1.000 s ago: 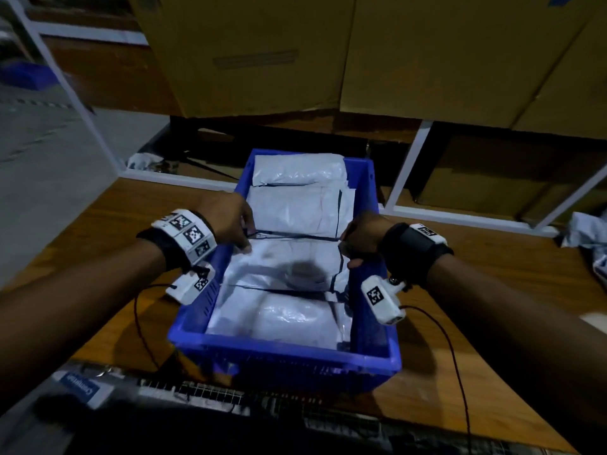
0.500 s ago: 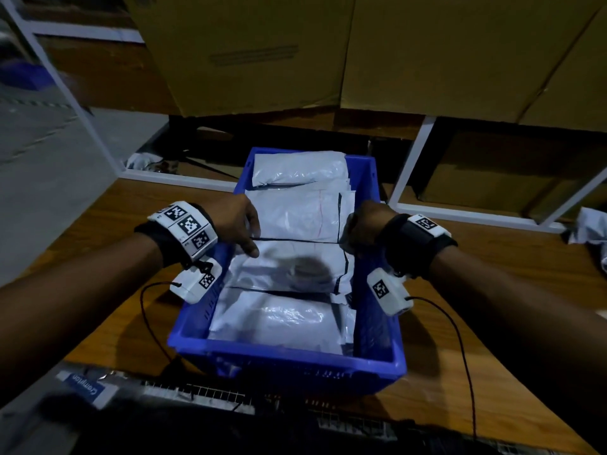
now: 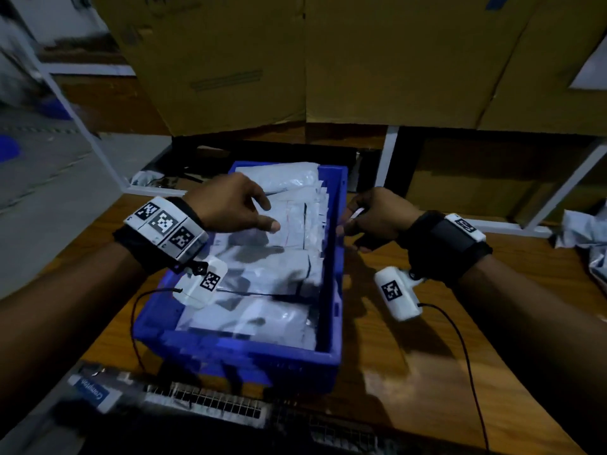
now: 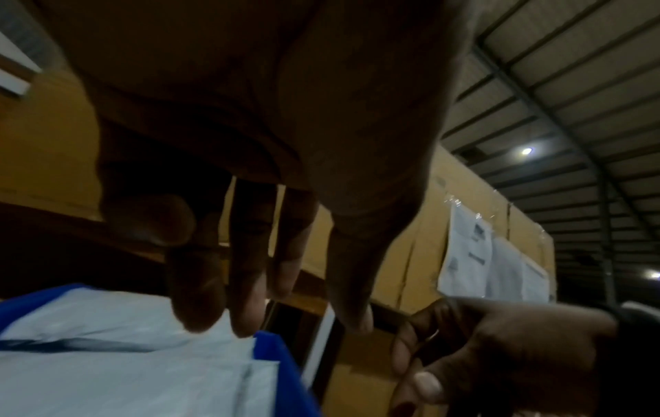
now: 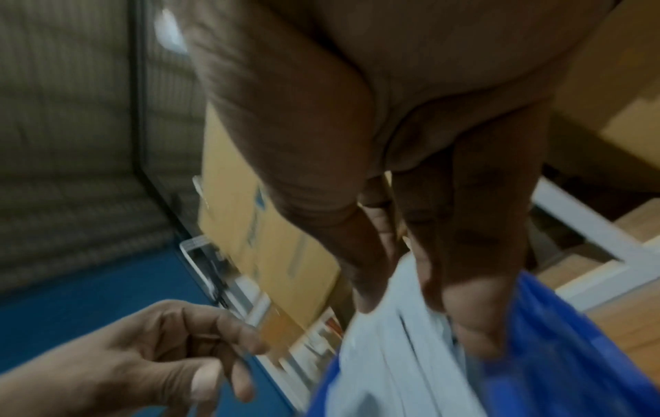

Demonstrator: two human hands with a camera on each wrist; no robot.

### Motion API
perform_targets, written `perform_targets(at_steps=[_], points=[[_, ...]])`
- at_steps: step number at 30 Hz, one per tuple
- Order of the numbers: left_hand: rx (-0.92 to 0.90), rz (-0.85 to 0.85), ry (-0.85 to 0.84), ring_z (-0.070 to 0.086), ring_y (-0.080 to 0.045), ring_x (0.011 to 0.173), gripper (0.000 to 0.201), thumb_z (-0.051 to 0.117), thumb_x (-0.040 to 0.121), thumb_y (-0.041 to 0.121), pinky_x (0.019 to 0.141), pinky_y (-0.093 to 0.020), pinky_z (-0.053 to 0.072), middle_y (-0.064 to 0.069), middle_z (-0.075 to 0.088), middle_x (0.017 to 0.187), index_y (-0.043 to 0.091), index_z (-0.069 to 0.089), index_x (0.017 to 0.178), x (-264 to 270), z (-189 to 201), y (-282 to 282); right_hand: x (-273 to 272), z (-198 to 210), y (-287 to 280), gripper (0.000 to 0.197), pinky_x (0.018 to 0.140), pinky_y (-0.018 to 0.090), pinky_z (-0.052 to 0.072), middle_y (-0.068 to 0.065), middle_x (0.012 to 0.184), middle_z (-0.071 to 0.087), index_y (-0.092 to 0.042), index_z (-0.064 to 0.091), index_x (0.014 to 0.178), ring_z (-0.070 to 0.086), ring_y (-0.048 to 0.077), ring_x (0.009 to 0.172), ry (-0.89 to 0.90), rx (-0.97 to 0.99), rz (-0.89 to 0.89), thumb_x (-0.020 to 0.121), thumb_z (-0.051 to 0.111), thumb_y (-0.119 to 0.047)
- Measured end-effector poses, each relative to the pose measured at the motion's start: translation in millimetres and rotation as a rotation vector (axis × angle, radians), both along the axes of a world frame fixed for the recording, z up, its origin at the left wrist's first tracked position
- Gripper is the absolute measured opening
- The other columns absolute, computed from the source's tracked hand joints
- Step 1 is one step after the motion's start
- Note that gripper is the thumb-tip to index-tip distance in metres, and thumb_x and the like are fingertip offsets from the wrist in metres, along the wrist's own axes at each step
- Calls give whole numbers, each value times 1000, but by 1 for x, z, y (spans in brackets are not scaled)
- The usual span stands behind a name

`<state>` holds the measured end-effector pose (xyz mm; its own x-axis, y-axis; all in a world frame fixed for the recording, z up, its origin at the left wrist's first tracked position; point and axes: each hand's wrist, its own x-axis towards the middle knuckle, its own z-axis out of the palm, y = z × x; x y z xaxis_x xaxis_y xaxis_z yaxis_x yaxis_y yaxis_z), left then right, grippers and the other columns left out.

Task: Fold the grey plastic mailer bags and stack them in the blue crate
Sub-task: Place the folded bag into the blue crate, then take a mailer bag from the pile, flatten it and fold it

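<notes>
**A:** Where do the folded mailer bags (image 3: 262, 274) sit?

**B:** In the blue crate (image 3: 331, 290) on the bench (image 3: 394, 372), overlapping in a row from the near end to the far end. The left hand (image 3: 230, 208) hovers above the far ones, grip loose, fingers spread and holding nothing.

**A:** And the right hand (image 3: 374, 218)?

**B:** Beside the crate's right wall, fingers curled. In the head view a pale sliver shows between them (a bag's edge or a strip, I cannot tell), so whether that grip holds anything is unclear.

**A:** How to do this step well?

**B:** I'd press the row flat with open palms and square the edges against the wall, since slick plastic probably springs open.

**A:** What's hard to make out?

**B:** The light is dim, the right wrist view is blurred, and the crumpled plastic (image 3: 581, 231) at the bench's right edge is cut off.
</notes>
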<state>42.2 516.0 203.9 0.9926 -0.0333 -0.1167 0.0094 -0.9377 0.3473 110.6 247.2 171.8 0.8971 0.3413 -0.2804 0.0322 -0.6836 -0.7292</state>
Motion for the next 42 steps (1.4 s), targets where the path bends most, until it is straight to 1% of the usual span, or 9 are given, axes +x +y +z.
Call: perform_targets(at_steps=[5, 9, 13, 19, 24, 30, 32, 35, 42], points=[[-194, -30, -143, 71, -7, 62, 48, 81, 70, 63, 70, -35, 60, 5, 77, 77, 25, 76, 100, -21, 33, -129, -25, -1, -122, 25, 75, 46, 63, 16, 98, 77, -7, 70, 105, 77, 33, 82, 90, 258, -73, 86, 83, -19], [-382, -137, -221, 73, -21, 64, 36, 84, 76, 52, 67, -46, 62, 0, 75, 72, 22, 78, 93, -20, 25, -259, -44, -21, -244, 25, 62, 35, 59, 17, 101, 76, -3, 67, 104, 71, 25, 72, 104, 340, -153, 90, 79, -20], [-560, -200, -165, 72, -20, 59, 42, 84, 74, 56, 60, -44, 62, -2, 74, 70, 18, 78, 91, -3, -25, -383, -53, -53, -357, 22, 53, 31, 53, 17, 92, 72, -4, 65, 104, 67, 27, 74, 147, 386, -292, 93, 76, -19], [-798, -215, 174, 61, -11, 54, 17, 82, 86, 20, 56, -29, 53, 2, 71, 65, 6, 74, 90, 37, -113, -536, -52, -99, -484, 16, 56, 35, 45, 12, 70, 64, -9, 66, 84, 59, 23, 58, 148, 377, -496, 93, 76, -16], [-907, -189, 316, 68, -20, 64, 38, 89, 72, 43, 65, -40, 52, -7, 73, 75, 12, 77, 92, 80, -170, -610, -41, -134, -563, 16, 56, 33, 48, 14, 77, 71, -8, 67, 83, 65, 28, 63, 143, 383, -719, 93, 76, -16], [-934, -12, 351, 58, -22, 59, 12, 80, 88, 32, 64, -40, 45, -4, 67, 68, 21, 79, 83, 155, -215, -674, 20, -162, -640, 26, 76, 42, 59, 10, 109, 72, -13, 71, 106, 69, 30, 98, -59, 59, -828, 93, 75, -35], [-854, -48, 304, 67, -22, 82, 21, 76, 90, 44, 75, -41, 56, -3, 74, 94, 23, 77, 93, 177, -219, -696, 52, -165, -660, 42, 88, 35, 51, 13, 125, 67, -11, 68, 121, 64, 31, 113, -138, -133, -761, 90, 77, -39], [-754, -28, 341, 60, -26, 121, 64, 68, 88, 63, 104, -39, 49, -6, 62, 138, 18, 61, 133, 207, -229, -718, 98, -168, -690, 56, 106, 44, 43, 18, 137, 60, -12, 61, 132, 55, 35, 127, -181, -296, -791, 92, 71, -49], [-734, 75, 419, 56, -27, 126, 114, 54, 46, 94, 111, -44, 45, -4, 58, 142, 21, 59, 134, 234, -256, -741, 131, -190, -719, 61, 116, 47, 32, 14, 129, 68, -18, 51, 142, 58, 32, 128, 10, -347, -843, 97, 55, -60]])
